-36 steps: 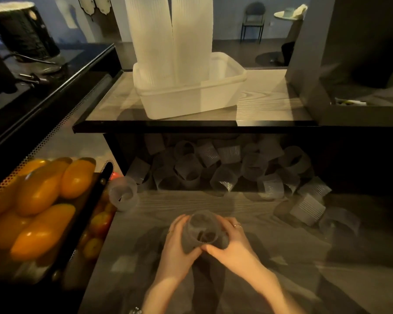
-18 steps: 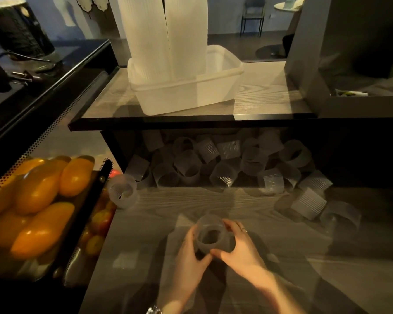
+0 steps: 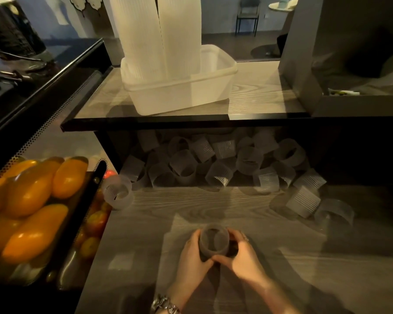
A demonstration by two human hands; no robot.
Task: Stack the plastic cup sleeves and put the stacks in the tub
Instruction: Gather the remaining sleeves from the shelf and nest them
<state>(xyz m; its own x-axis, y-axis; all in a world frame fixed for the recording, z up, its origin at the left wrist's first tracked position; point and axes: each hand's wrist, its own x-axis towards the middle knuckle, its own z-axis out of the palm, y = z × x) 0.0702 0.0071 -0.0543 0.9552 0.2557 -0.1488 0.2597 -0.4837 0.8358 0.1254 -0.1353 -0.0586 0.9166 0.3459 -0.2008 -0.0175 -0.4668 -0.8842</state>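
Observation:
A translucent ribbed cup sleeve stands upright on the lower wooden counter, held from both sides. My left hand curls round its left wall and my right hand wraps its right wall, thumbs meeting in front. Several loose sleeves lie in a heap under the raised shelf, with two more at the right and one at the left. On the shelf sits the white plastic tub with two tall stacks of sleeves standing in its left half.
A tray of orange and red tomatoes borders the counter on the left. The raised glass-topped shelf edge overhangs the sleeve heap. A grey box stands on the shelf at the right. Dark equipment sits at far left.
Both hands with the sleeve have drawn back toward me and lowered it onto the counter. The heap and the tub have not moved.

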